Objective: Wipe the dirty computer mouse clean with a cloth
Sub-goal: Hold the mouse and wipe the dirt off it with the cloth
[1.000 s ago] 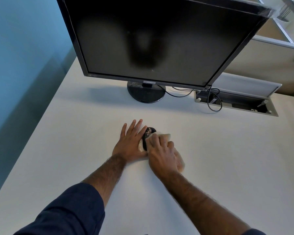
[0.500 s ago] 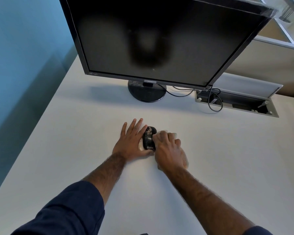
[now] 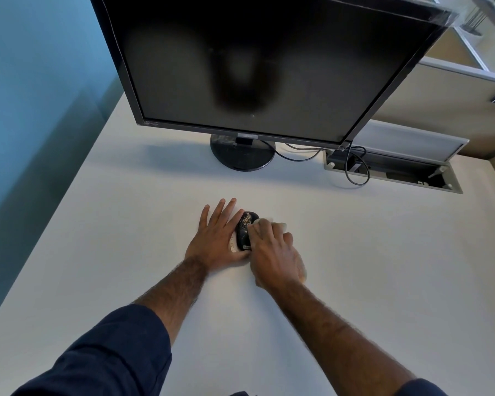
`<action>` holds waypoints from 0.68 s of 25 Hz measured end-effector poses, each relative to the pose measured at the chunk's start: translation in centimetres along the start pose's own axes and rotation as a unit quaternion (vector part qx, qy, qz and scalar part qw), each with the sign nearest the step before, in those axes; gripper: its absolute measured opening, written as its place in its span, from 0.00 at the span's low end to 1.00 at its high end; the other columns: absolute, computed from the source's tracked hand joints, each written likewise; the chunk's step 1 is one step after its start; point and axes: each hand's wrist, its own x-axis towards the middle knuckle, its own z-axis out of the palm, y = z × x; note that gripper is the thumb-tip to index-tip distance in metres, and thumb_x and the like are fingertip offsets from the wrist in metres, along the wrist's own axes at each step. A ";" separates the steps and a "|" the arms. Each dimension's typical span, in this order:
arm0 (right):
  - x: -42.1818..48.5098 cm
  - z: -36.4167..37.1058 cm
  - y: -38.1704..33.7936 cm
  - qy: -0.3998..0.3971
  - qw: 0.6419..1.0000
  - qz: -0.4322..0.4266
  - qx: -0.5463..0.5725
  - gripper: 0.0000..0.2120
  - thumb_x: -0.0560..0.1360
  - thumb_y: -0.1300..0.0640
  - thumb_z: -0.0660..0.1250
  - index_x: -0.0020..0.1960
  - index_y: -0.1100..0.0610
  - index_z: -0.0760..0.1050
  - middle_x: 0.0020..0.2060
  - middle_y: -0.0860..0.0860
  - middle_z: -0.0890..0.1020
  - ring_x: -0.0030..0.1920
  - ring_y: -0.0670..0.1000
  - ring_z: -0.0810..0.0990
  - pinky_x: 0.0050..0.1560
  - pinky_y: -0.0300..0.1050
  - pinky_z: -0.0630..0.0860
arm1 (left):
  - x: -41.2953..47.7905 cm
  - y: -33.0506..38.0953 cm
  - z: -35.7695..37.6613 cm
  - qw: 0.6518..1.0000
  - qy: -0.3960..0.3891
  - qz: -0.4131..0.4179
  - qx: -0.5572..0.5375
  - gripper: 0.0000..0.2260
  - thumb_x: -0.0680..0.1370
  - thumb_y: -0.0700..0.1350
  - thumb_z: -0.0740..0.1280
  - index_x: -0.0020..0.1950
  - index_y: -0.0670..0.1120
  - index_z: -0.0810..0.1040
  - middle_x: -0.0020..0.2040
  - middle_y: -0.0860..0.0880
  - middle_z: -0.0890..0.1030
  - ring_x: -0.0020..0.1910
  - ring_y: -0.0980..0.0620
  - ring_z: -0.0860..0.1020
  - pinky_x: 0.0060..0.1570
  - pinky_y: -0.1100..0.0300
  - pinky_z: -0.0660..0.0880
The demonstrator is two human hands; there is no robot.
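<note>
White desk [image 3: 355, 252], right hand [image 3: 275, 252] hiding cloth [image 3: 277, 225], speckled mouse [image 3: 245, 230]

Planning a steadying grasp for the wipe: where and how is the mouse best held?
Hold the mouse by its long flanks, coming from the left. It lies flat on the desk with its soiled top facing up, and the right hand works the cloth from the right. The left hand already braces that left flank, fingers flat.

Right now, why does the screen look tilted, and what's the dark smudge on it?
Head view: the wide-angle lens bends the monitor so it looms and leans; the smudge is a blurred reflection on its dark glass; soft light throws its shadow on the desk.
</note>
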 end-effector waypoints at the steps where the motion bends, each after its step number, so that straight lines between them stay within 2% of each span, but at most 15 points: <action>1: 0.1 0.0 -0.5 -0.002 1.000 -0.006 -0.006 0.40 0.60 0.59 0.82 0.69 0.59 0.73 0.63 0.57 0.73 0.58 0.58 0.69 0.54 0.58 0.77 | 0.0 0.0 -0.1 1.000 -0.004 0.000 0.001 0.52 0.70 0.83 0.48 0.84 0.51 0.54 0.86 0.49 0.46 0.84 0.49 0.39 0.81 0.39 0.40; 4: -0.6 0.6 -1.4 0.019 0.998 -0.051 -0.020 0.25 0.71 0.62 0.72 0.68 0.61 0.75 0.63 0.57 0.74 0.59 0.59 0.71 0.54 0.58 0.75 | 0.1 -0.1 -0.2 1.000 -0.017 0.005 0.018 0.52 0.70 0.82 0.52 0.85 0.50 0.53 0.86 0.48 0.45 0.84 0.47 0.39 0.81 0.37 0.41; 6: -1.3 0.9 -0.9 0.019 0.995 -0.091 -0.031 0.21 0.75 0.61 0.67 0.68 0.59 0.75 0.64 0.56 0.73 0.60 0.58 0.70 0.55 0.58 0.74 | 0.1 -0.1 -0.1 1.000 -0.012 0.008 0.023 0.51 0.70 0.79 0.56 0.85 0.49 0.54 0.86 0.48 0.45 0.84 0.47 0.40 0.81 0.37 0.41; 8: -1.8 0.6 0.2 -0.003 0.993 -0.117 -0.032 0.26 0.71 0.58 0.74 0.68 0.56 0.75 0.63 0.53 0.73 0.59 0.57 0.68 0.55 0.56 0.73 | 0.1 -0.1 0.0 1.000 0.000 0.007 0.019 0.50 0.71 0.78 0.58 0.84 0.49 0.56 0.86 0.48 0.46 0.84 0.48 0.40 0.81 0.38 0.41; 9: -1.9 0.3 0.8 -0.020 0.993 -0.114 -0.023 0.33 0.64 0.57 0.80 0.67 0.55 0.75 0.63 0.53 0.73 0.59 0.57 0.68 0.55 0.56 0.74 | 0.1 -0.1 0.1 1.000 0.004 0.006 0.016 0.50 0.71 0.80 0.57 0.84 0.49 0.56 0.86 0.48 0.46 0.84 0.48 0.40 0.81 0.38 0.41; 10: -2.0 0.1 1.4 -0.035 0.995 -0.096 -0.008 0.39 0.58 0.57 0.83 0.68 0.54 0.74 0.64 0.52 0.72 0.59 0.57 0.68 0.55 0.55 0.75 | 0.1 0.0 0.1 1.000 0.007 0.003 0.012 0.51 0.71 0.82 0.55 0.84 0.50 0.56 0.86 0.49 0.46 0.84 0.49 0.39 0.81 0.38 0.40; 11: -2.0 -0.1 1.9 -0.035 0.997 -0.068 0.010 0.41 0.57 0.57 0.83 0.68 0.53 0.74 0.65 0.52 0.71 0.60 0.57 0.69 0.57 0.55 0.75 | 0.1 0.0 0.1 1.000 0.005 0.000 0.008 0.52 0.70 0.83 0.54 0.84 0.50 0.56 0.86 0.49 0.45 0.84 0.49 0.38 0.81 0.38 0.39; 13: -2.3 -0.3 2.7 -0.008 0.999 -0.019 0.030 0.35 0.64 0.59 0.79 0.69 0.52 0.73 0.66 0.51 0.70 0.62 0.58 0.70 0.58 0.55 0.75 | 0.2 -0.1 0.0 1.000 -0.011 -0.005 0.013 0.54 0.69 0.84 0.55 0.84 0.51 0.54 0.86 0.50 0.41 0.83 0.50 0.35 0.80 0.39 0.37; 15: -2.5 -0.4 3.2 0.006 0.999 0.004 0.040 0.33 0.65 0.61 0.77 0.69 0.51 0.73 0.65 0.51 0.70 0.62 0.59 0.71 0.59 0.54 0.74 | 0.3 -0.3 -0.2 1.000 -0.025 -0.008 0.010 0.54 0.70 0.83 0.54 0.85 0.50 0.49 0.85 0.50 0.37 0.83 0.50 0.33 0.80 0.39 0.36; 17: -2.6 -0.4 3.3 0.006 0.999 0.011 0.048 0.30 0.67 0.62 0.73 0.68 0.51 0.73 0.65 0.51 0.71 0.61 0.60 0.71 0.58 0.55 0.74 | 0.4 -0.4 -0.5 0.999 -0.006 -0.035 -0.035 0.46 0.77 0.77 0.46 0.85 0.49 0.45 0.85 0.49 0.37 0.83 0.51 0.34 0.81 0.40 0.37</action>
